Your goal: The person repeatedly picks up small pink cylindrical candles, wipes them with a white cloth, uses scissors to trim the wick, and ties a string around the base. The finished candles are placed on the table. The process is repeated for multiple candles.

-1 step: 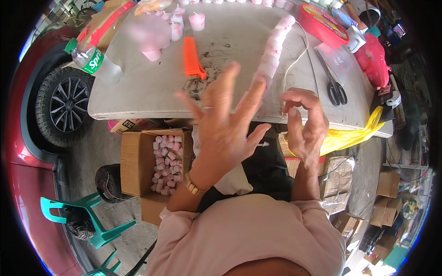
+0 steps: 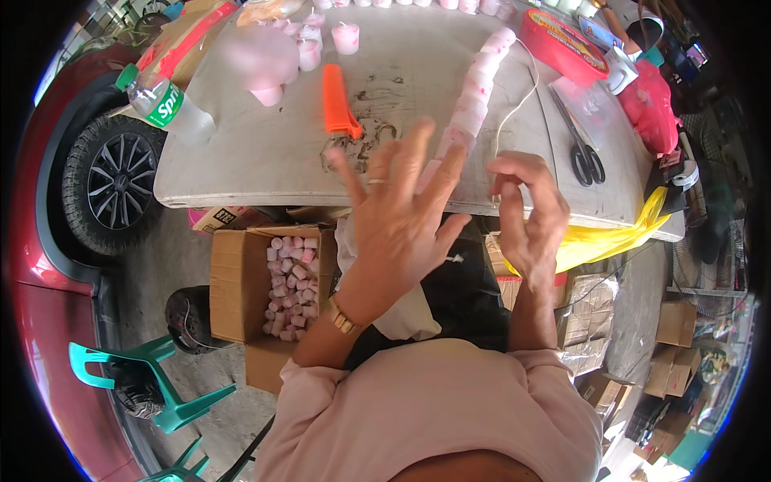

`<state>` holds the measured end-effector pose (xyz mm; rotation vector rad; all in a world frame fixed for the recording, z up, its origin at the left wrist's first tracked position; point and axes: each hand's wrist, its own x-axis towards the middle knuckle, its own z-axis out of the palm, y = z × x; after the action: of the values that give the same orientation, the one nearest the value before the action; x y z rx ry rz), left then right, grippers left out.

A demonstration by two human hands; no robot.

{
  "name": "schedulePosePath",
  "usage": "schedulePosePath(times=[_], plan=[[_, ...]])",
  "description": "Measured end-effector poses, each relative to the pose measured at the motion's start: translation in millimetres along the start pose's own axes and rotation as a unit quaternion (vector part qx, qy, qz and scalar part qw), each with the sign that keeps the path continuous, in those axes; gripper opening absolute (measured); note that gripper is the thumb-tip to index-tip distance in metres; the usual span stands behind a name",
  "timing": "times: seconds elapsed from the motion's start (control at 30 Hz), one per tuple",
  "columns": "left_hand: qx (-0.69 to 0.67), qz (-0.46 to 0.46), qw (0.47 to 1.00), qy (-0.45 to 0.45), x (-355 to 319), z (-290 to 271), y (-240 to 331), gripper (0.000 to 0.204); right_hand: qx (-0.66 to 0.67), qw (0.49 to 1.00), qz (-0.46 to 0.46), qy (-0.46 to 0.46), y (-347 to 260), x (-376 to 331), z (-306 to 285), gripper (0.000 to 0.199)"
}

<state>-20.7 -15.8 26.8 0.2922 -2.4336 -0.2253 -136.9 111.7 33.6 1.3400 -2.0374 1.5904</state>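
My left hand (image 2: 397,225) is raised over the near edge of the grey table (image 2: 241,153), fingers spread wide and holding nothing. It wears a ring, and a gold watch sits on the wrist. My right hand (image 2: 530,213) is beside it with fingers curled, pinching the end of a thin white string (image 2: 514,104) that runs up the table. A row of pink candles (image 2: 478,80) lies end to end just beyond both hands. An orange plastic tool (image 2: 337,100) rests left of the row.
Black scissors (image 2: 582,145) and a red round tub (image 2: 562,36) lie at the right, a plastic bottle (image 2: 165,104) at the left. Under the table stand a cardboard box (image 2: 233,281) of small pink candles and a yellow bag (image 2: 610,241). A car wheel (image 2: 116,181) and green chair (image 2: 161,386) are at left.
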Motion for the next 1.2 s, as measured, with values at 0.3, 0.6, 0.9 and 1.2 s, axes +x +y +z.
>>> schedulePosePath(times=[0.3, 0.6, 0.9, 1.2], plan=[[-0.397, -0.129, 0.908, -0.038, -39.7, -8.0, -16.3, 0.043, -0.202, 0.962, -0.150, -0.104, 23.7, 22.0, 31.2, 0.030], [-0.673, -0.270, 0.687, 0.045, -65.1, -63.7, -35.0, 0.033, -0.154, 0.981, -0.111, -0.048, 19.9, 18.4, 37.3, 0.024], [-0.690, -0.219, 0.690, -0.014, -68.5, -57.4, -37.6, 0.027, -0.149, 0.983, -0.013, -0.106, -5.2, -7.9, 12.3, 0.022], [-0.690, 0.031, 0.718, -0.087, -66.7, -97.5, -58.9, 0.022, -0.396, 0.877, -0.242, -0.123, 44.1, 61.4, 67.0, 0.026]])
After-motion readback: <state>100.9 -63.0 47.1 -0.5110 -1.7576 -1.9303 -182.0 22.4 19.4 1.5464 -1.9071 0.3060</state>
